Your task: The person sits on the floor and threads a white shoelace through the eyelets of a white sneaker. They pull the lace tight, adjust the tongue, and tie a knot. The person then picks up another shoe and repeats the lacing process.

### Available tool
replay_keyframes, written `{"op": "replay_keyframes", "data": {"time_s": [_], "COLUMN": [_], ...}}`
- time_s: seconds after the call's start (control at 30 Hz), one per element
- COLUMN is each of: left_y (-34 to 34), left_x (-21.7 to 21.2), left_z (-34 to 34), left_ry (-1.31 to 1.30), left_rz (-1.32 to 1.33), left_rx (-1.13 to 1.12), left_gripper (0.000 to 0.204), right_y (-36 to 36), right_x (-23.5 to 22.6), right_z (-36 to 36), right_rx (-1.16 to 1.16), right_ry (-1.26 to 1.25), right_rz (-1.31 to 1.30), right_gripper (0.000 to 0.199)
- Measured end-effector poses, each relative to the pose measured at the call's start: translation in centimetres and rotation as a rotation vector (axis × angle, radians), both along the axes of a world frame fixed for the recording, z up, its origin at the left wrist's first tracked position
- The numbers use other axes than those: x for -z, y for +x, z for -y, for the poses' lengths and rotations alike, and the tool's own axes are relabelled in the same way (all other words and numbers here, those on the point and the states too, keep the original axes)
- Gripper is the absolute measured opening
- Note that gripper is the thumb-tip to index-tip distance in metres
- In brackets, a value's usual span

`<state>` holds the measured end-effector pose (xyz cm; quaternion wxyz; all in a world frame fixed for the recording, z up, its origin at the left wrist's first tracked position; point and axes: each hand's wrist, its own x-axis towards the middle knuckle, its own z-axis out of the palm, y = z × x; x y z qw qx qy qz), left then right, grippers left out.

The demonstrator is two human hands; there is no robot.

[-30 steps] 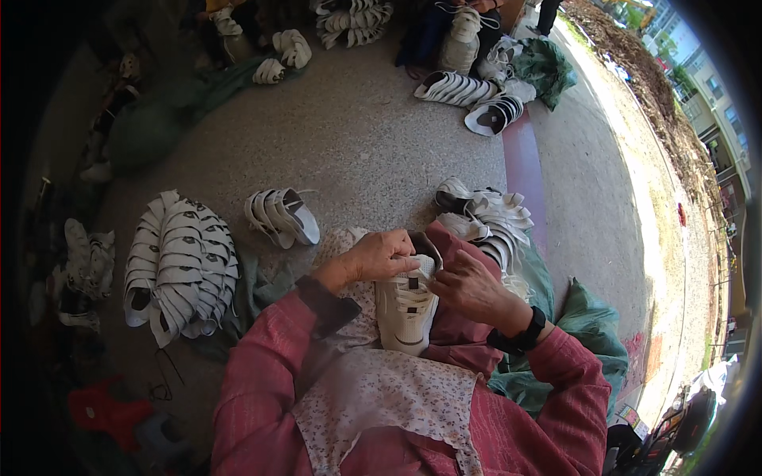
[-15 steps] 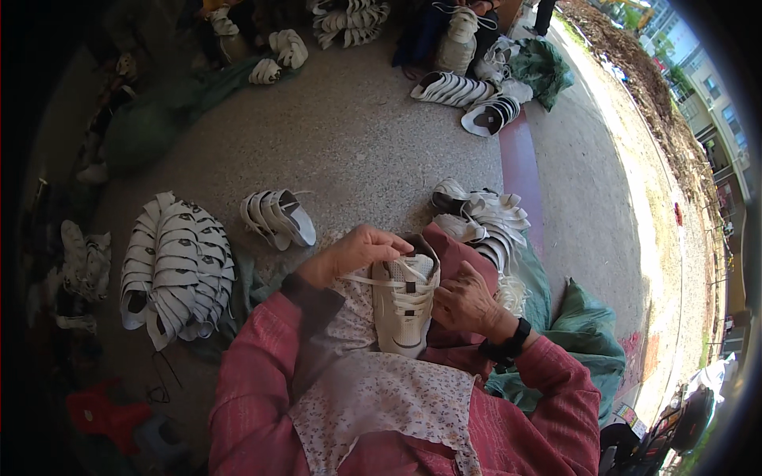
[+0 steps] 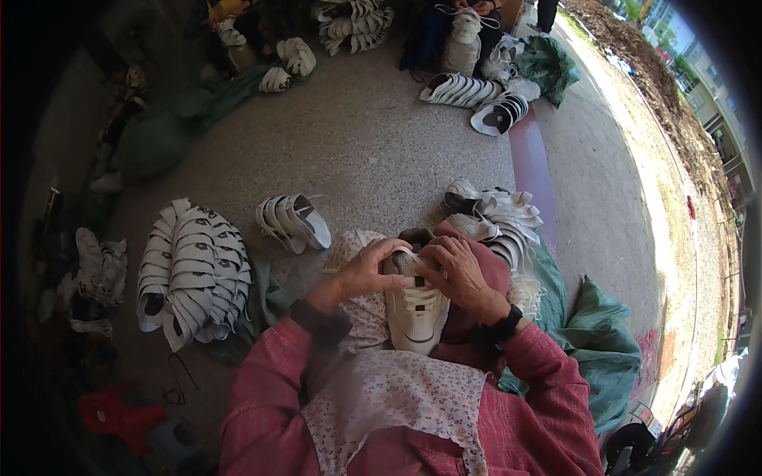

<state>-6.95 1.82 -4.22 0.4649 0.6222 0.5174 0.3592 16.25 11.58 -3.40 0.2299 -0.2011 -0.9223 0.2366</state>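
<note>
A cream sneaker upper (image 3: 417, 329) with crossed laces rests on my lap, toe toward me. My left hand (image 3: 367, 274) curls at its left edge near the collar, thumb lying over the lacing. My right hand (image 3: 460, 274) bends over the top eyelets from the other side, its fingertips close together. Between the hands a strand of white shoelace (image 3: 406, 252) shows near the tongue. The exact grip of the fingertips is partly hidden. Beneath the upper are a floral apron (image 3: 389, 397) and a dark red cloth (image 3: 484, 266).
Nested white uppers (image 3: 194, 266) stand at the left, with a small pile (image 3: 294, 224) nearer the middle. More uppers (image 3: 500, 218) lie to the right on a green sack (image 3: 595, 341). A red plastic object (image 3: 119, 416) sits lower left. Another person's hands (image 3: 476, 8) hold a shoe at the far side.
My right hand has moved up from the upper's right side to the top eyelets. My left thumb has come down over the lacing. The whole view has shifted slightly.
</note>
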Motion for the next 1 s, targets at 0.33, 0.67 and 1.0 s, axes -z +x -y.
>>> {"op": "replay_keyframes", "data": {"time_s": [0.33, 0.67, 1.0], "left_y": [4.7, 0.3, 3.0], "left_x": [1.0, 0.9, -0.5], "left_z": [-0.2, 6.6, 8.5], "left_ry": [0.034, -0.242, -0.604], "left_rz": [-0.191, 0.137, 1.491], "left_rx": [-0.277, -0.429, -0.238], "left_gripper": [0.057, 0.048, 0.049], "right_y": [1.5, 2.7, 16.8], "right_x": [2.0, -2.1, -6.0], "right_z": [0.1, 1.9, -0.6], "right_rx": [0.051, 0.218, 0.305], "right_ry": [-0.095, -0.993, -1.151], "right_rz": [-0.070, -0.498, -1.303], "right_gripper": [0.025, 0.022, 0.032]}}
